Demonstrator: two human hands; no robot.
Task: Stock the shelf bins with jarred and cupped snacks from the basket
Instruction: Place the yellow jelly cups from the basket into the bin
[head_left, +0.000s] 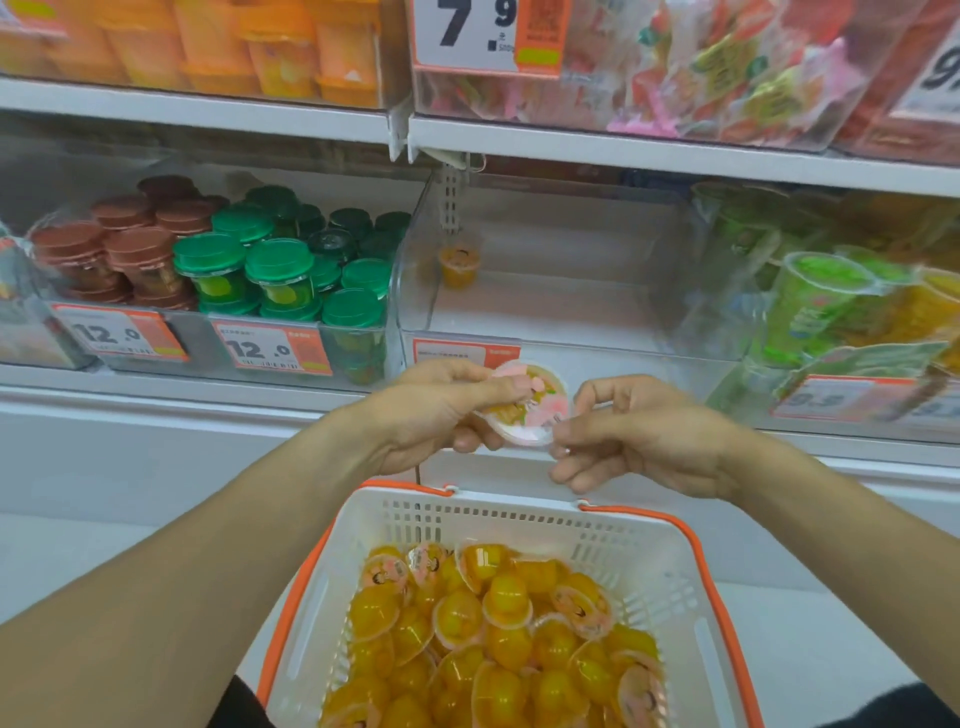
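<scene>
**One cup held up in front of the clear bin**

Your left hand (441, 402) grips a jelly cup (524, 405) with thumb and fingers curled round it, its pink printed lid tilted toward you and its round body pointing away, toward the shelf. Your right hand (639, 434) pinches the cup's right rim with its fingertips.

On the far left, a bin (208, 343) holds brown-lidded jars (104, 249) beside green-lidded jars (280, 270), packed upright. Straight beyond the cup, the clear bin (545, 291) holds a single orange cup (460, 265), upright at its far left corner. To the right, green and yellow cups (831, 296) are too blurred to make out. Near you, the white basket (649, 551) with orange handles is heaped with yellow jelly cups (498, 639) lying every way; its near end is cut off by the frame.
</scene>
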